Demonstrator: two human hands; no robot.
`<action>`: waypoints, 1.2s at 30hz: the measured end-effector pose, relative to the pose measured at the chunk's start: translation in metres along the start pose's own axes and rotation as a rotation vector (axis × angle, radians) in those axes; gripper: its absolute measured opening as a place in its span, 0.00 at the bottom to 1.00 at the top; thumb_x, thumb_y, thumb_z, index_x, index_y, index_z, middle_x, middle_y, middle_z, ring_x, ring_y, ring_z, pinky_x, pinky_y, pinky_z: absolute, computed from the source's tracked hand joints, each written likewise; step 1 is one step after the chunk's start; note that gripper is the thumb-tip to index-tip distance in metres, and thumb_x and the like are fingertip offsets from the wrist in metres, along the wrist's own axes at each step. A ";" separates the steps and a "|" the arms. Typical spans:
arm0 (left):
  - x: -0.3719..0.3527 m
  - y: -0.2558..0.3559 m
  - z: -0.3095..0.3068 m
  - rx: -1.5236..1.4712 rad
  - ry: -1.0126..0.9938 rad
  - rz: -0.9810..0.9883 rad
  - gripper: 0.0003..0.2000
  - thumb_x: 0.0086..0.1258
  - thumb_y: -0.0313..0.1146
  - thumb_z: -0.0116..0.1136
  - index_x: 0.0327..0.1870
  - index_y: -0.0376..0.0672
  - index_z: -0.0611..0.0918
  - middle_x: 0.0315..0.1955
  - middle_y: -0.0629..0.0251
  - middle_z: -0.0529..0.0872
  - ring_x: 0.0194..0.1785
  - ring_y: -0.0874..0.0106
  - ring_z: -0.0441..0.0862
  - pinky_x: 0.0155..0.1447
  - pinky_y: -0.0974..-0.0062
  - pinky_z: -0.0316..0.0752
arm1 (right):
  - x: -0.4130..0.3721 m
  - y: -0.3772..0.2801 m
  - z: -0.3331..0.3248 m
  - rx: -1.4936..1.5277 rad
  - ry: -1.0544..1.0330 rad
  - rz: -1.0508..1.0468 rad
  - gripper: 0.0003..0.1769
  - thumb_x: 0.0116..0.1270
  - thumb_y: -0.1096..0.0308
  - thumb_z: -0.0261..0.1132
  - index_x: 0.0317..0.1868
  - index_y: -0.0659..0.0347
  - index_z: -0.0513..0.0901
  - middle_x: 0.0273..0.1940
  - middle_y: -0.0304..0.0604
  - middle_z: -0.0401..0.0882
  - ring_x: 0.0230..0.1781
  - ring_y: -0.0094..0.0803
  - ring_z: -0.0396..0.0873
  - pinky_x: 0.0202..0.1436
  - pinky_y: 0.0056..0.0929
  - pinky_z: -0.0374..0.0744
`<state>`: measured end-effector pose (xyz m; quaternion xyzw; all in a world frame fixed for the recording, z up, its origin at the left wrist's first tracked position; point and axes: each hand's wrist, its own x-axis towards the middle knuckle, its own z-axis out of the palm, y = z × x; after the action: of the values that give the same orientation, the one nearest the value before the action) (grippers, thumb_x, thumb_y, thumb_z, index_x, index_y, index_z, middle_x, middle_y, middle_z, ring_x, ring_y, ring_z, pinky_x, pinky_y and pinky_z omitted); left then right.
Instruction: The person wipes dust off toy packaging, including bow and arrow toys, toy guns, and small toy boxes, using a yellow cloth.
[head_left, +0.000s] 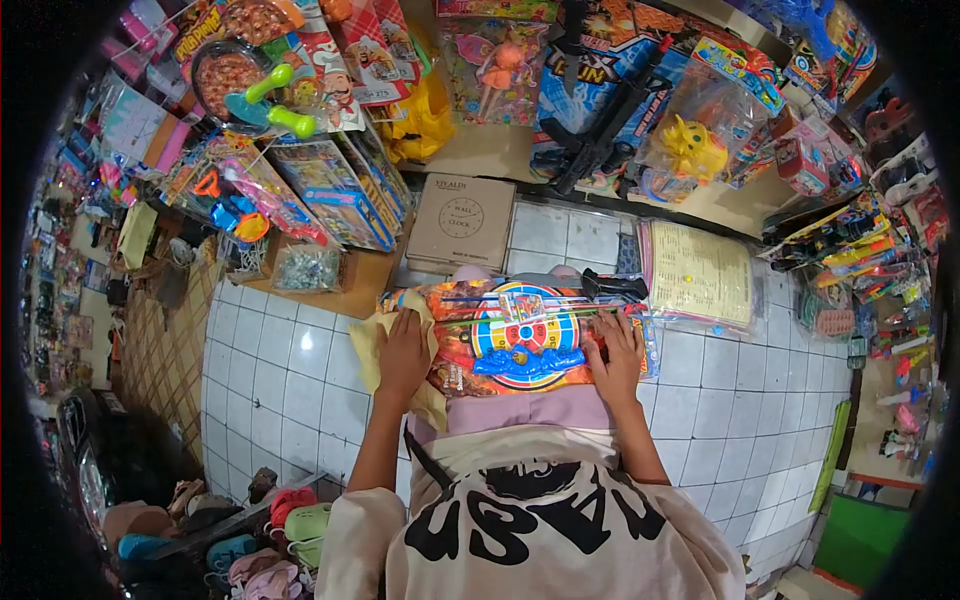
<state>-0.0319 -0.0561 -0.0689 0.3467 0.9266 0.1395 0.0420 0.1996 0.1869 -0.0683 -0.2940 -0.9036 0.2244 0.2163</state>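
Note:
A toy bow-and-arrow set [455,345] in clear plastic lies across my lap. Its card shows a round numbered target, and a blue plastic bow piece [528,362] and thin arrows lie over it. At its left edge my left hand [405,350] is closed on a yellow cloth [368,345], which bunches beneath the palm and hangs out on both sides. My right hand [617,350] lies on the package's right end, fingers spread and thumb apart. A black piece [613,287] sits just beyond those fingertips.
Beyond my knees is a brown wall clock box [461,222]. Plastic-wrapped papers [700,272] lie on the white tiled floor [280,360] at right. Packaged toys, including a black toy gun [612,115], crowd the shelf ahead. Shoes [270,540] are piled at lower left.

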 end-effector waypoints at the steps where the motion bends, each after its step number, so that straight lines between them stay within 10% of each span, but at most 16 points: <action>1: -0.001 0.000 0.000 0.021 0.018 0.007 0.19 0.73 0.39 0.42 0.58 0.35 0.71 0.58 0.49 0.72 0.64 0.56 0.67 0.68 0.44 0.51 | 0.000 0.000 0.000 -0.011 0.002 -0.006 0.18 0.65 0.59 0.58 0.53 0.53 0.77 0.61 0.36 0.71 0.69 0.38 0.59 0.71 0.47 0.47; 8: -0.004 -0.013 -0.022 -0.277 0.261 0.179 0.10 0.71 0.30 0.47 0.44 0.35 0.79 0.37 0.55 0.83 0.39 0.59 0.81 0.43 0.65 0.74 | -0.001 0.002 -0.002 -0.006 -0.014 -0.010 0.18 0.65 0.59 0.57 0.54 0.53 0.77 0.62 0.37 0.71 0.69 0.38 0.58 0.71 0.46 0.46; 11: 0.001 -0.025 -0.008 -0.873 0.283 -0.308 0.11 0.73 0.30 0.42 0.46 0.35 0.78 0.35 0.62 0.83 0.35 0.69 0.80 0.42 0.72 0.74 | -0.003 0.004 0.000 -0.017 -0.007 0.001 0.18 0.65 0.59 0.57 0.54 0.54 0.77 0.62 0.38 0.70 0.69 0.39 0.58 0.71 0.46 0.46; 12: 0.008 -0.025 -0.010 -1.307 0.339 -0.363 0.13 0.75 0.29 0.38 0.49 0.37 0.76 0.37 0.67 0.81 0.39 0.78 0.76 0.42 0.78 0.72 | -0.004 0.003 -0.001 -0.023 -0.008 0.004 0.18 0.65 0.59 0.57 0.54 0.54 0.77 0.62 0.38 0.70 0.69 0.39 0.58 0.71 0.47 0.46; 15: 0.017 -0.015 -0.020 -1.408 0.409 -0.362 0.13 0.75 0.29 0.37 0.53 0.38 0.74 0.41 0.67 0.80 0.43 0.80 0.75 0.46 0.80 0.72 | -0.004 0.002 0.000 -0.024 -0.013 -0.003 0.18 0.66 0.59 0.57 0.54 0.54 0.77 0.63 0.38 0.69 0.69 0.40 0.58 0.71 0.47 0.46; 16: 0.019 -0.008 -0.031 -1.136 0.206 -0.525 0.13 0.74 0.30 0.40 0.54 0.39 0.74 0.47 0.60 0.80 0.49 0.72 0.77 0.52 0.75 0.72 | -0.004 0.001 0.000 -0.020 -0.015 -0.010 0.18 0.66 0.59 0.57 0.54 0.54 0.77 0.63 0.38 0.69 0.69 0.40 0.58 0.71 0.48 0.46; 19: 0.017 -0.007 0.001 -0.328 0.156 0.282 0.14 0.71 0.29 0.46 0.55 0.40 0.73 0.50 0.52 0.79 0.50 0.61 0.78 0.55 0.67 0.72 | -0.001 -0.001 -0.001 -0.016 -0.028 0.000 0.18 0.66 0.59 0.56 0.54 0.53 0.77 0.63 0.38 0.69 0.69 0.40 0.58 0.71 0.48 0.46; 22: 0.015 0.027 0.001 -0.039 0.306 0.228 0.13 0.68 0.31 0.50 0.51 0.40 0.76 0.49 0.49 0.79 0.48 0.55 0.78 0.55 0.60 0.71 | 0.000 -0.003 -0.004 -0.029 -0.038 0.011 0.17 0.65 0.62 0.57 0.53 0.55 0.77 0.63 0.39 0.69 0.69 0.40 0.58 0.71 0.45 0.46; 26: -0.005 0.004 -0.011 -0.183 0.191 0.054 0.10 0.70 0.32 0.48 0.45 0.38 0.79 0.37 0.54 0.82 0.40 0.60 0.81 0.51 0.66 0.74 | -0.002 -0.001 -0.007 -0.005 -0.046 0.001 0.17 0.65 0.62 0.57 0.53 0.55 0.77 0.63 0.39 0.69 0.69 0.40 0.58 0.71 0.46 0.46; 28: -0.005 0.003 -0.029 -0.596 0.346 -0.423 0.11 0.73 0.31 0.44 0.45 0.36 0.78 0.33 0.55 0.81 0.38 0.67 0.80 0.46 0.71 0.74 | -0.003 0.000 -0.005 -0.017 -0.044 0.002 0.17 0.64 0.62 0.57 0.52 0.55 0.77 0.63 0.39 0.69 0.69 0.40 0.58 0.71 0.46 0.46; 31: -0.005 -0.016 -0.040 -1.260 0.809 -0.498 0.12 0.74 0.32 0.42 0.42 0.35 0.78 0.31 0.55 0.79 0.38 0.71 0.78 0.44 0.73 0.73 | -0.001 -0.003 -0.006 -0.005 -0.050 0.008 0.16 0.65 0.63 0.57 0.52 0.55 0.78 0.63 0.39 0.69 0.69 0.40 0.58 0.71 0.46 0.46; 34: -0.012 -0.012 -0.060 -1.293 0.882 -0.455 0.11 0.74 0.30 0.42 0.45 0.35 0.77 0.36 0.53 0.80 0.40 0.66 0.79 0.44 0.73 0.74 | 0.001 -0.003 -0.005 0.004 -0.052 -0.005 0.17 0.65 0.61 0.57 0.52 0.54 0.78 0.63 0.38 0.69 0.69 0.39 0.57 0.71 0.47 0.46; 36: -0.021 -0.022 -0.061 -0.897 0.532 -0.373 0.11 0.73 0.29 0.42 0.48 0.35 0.75 0.40 0.53 0.80 0.43 0.64 0.79 0.51 0.70 0.72 | 0.000 -0.002 -0.005 0.006 -0.057 -0.008 0.17 0.65 0.60 0.58 0.53 0.53 0.78 0.63 0.38 0.69 0.69 0.39 0.57 0.71 0.48 0.46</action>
<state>-0.0402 -0.1001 -0.0172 0.0778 0.8006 0.5935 -0.0258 0.2009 0.1872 -0.0635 -0.2834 -0.9098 0.2346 0.1922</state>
